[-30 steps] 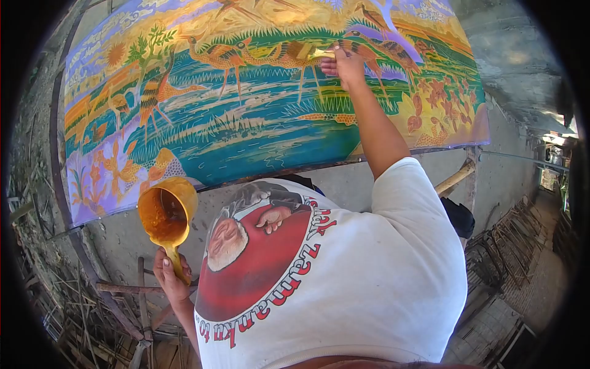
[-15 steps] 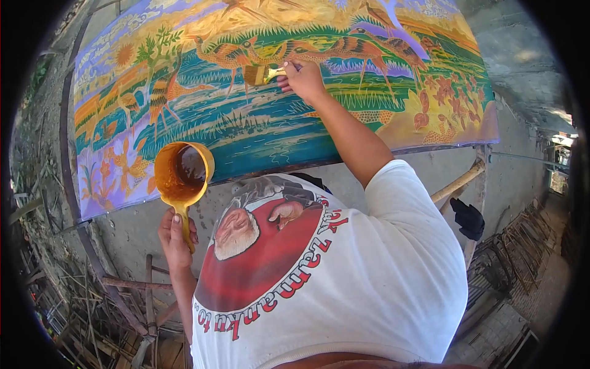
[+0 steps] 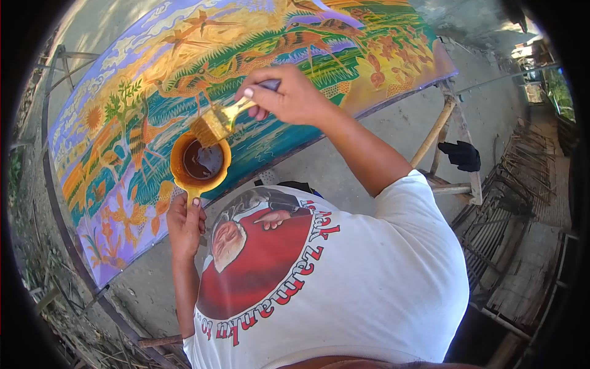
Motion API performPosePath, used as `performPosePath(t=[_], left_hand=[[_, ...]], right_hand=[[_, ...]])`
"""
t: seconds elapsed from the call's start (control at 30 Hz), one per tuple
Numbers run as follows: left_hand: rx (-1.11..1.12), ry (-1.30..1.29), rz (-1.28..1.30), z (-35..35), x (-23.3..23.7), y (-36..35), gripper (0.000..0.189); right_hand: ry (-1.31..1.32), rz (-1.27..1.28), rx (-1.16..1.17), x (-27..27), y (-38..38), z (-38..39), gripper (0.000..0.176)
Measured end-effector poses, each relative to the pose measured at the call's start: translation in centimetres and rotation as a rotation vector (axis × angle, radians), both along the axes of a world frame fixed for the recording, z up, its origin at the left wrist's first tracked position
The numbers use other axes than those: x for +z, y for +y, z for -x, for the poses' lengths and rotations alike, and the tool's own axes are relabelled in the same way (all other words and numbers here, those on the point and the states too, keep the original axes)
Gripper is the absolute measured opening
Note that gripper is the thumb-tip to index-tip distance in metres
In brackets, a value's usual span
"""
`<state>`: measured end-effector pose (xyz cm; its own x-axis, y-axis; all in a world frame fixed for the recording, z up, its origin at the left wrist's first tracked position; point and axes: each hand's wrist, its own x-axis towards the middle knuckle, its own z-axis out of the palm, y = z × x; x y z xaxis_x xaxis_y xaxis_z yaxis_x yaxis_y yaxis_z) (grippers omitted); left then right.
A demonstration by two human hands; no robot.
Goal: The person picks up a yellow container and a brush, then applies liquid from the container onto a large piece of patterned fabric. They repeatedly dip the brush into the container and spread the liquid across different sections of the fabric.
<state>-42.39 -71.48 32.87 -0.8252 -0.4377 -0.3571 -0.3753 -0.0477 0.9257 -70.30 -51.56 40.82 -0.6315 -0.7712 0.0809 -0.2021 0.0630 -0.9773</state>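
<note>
My left hand [image 3: 186, 226] is wrapped round the handle of a yellow dipper [image 3: 178, 161], which holds dark brown liquid. Above the dipper's upper right rim, my right hand [image 3: 286, 97] grips a wide brush [image 3: 213, 125] by its handle, bristles angled down toward the liquid. Whether the bristles touch the rim is unclear. Behind both hands stretches a painted cloth [image 3: 203, 46] with orange long-legged birds, plants, a sun and blue-green water. The dipper overlaps the cloth's lower edge in view.
Wooden poles [image 3: 435, 132] support the cloth's frame at the right, with a black cloth [image 3: 461, 156] hanging there. Stacked rods and slatted panels lie at the far right. Sticks and dry debris cover the ground at the left.
My right hand has brought the brush from the cloth's middle left and down to the dipper. The dipper sits slightly higher and further right in view. The camera view has tilted.
</note>
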Motion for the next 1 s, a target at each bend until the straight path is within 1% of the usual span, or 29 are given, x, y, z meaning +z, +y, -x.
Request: performPosePath(t=[0.03,0.1,0.13,0.2,0.23,0.3,0.33,0.4,0.43,0.47,0.53,0.57,0.63,0.67,0.73,0.77,0.83,0.9,1.0], left_hand=[[-0.054,0.016,-0.011,0.6,0.1,0.1,0.031],[-0.078,-0.016,0.031,1.4,0.4,0.2,0.030],[-0.096,-0.012,0.020,1.7,0.5,0.3,0.029],[-0.129,0.007,0.016,2.2,0.4,0.4,0.029],[-0.130,0.014,0.008,2.3,0.4,0.3,0.029],[-0.132,0.012,0.018,2.3,0.3,0.2,0.029],[-0.131,-0.003,0.023,2.5,0.5,0.2,0.029],[-0.126,0.000,0.012,2.2,0.1,0.0,0.029],[-0.131,-0.001,0.000,2.0,0.2,-0.3,0.029],[-0.114,0.020,-0.013,1.6,-0.3,-0.7,0.028],[-0.069,-0.007,-0.010,0.7,0.1,-1.3,0.028],[-0.054,-0.026,-0.016,0.6,0.4,-1.5,0.028],[-0.051,-0.022,-0.017,-0.3,0.3,-2.4,0.028],[-0.056,-0.019,-0.023,-0.6,0.4,-2.6,0.028],[-0.023,-0.027,-0.023,-1.3,0.5,-2.9,0.028],[0.012,-0.033,-0.026,-1.7,0.5,-3.0,0.028],[0.042,-0.017,-0.031,-2.3,0.0,-3.2,0.028],[0.069,-0.001,-0.035,-2.7,0.1,-3.2,0.028],[0.095,-0.007,-0.019,-3.7,0.2,-3.0,0.028]], right_hand=[[0.204,-0.079,0.098,-0.5,-1.1,-1.2,0.020],[0.729,-0.185,0.196,-1.2,-2.5,-3.5,0.018],[0.742,-0.197,0.163,-1.5,-2.6,-4.6,0.018],[0.687,-0.394,0.244,-2.1,-3.1,-5.9,0.019],[0.691,-0.393,0.236,-2.8,-2.9,-6.0,0.019],[0.233,-0.154,0.094,-4.6,-1.8,-6.1,0.022],[-0.196,-0.109,0.024,-4.9,-1.0,-6.0,0.026],[-0.440,0.063,-0.082,-5.7,1.1,-5.9,0.030],[-0.536,0.102,-0.145,-5.2,2.3,-5.8,0.034],[-0.665,0.239,-0.200,-5.9,3.3,-5.5,0.034],[-0.722,0.357,-0.303,-6.7,5.4,-4.7,0.034],[-0.733,0.354,-0.292,-7.3,6.2,-3.9,0.034],[-0.656,0.366,-0.470,-9.3,7.3,-2.5,0.033],[-0.663,0.367,-0.470,-10.6,7.2,-1.5,0.033],[-0.562,0.162,-0.702,-13.5,6.4,0.7,0.031],[-0.564,0.166,-0.702,-14.8,5.4,1.7,0.031],[-0.540,0.172,-0.830,-16.9,2.5,3.4,0.028],[-0.508,0.188,-0.845,-17.9,-0.9,5.3,0.027],[-0.469,0.196,-0.880,-17.9,-1.9,7.2,0.025]])
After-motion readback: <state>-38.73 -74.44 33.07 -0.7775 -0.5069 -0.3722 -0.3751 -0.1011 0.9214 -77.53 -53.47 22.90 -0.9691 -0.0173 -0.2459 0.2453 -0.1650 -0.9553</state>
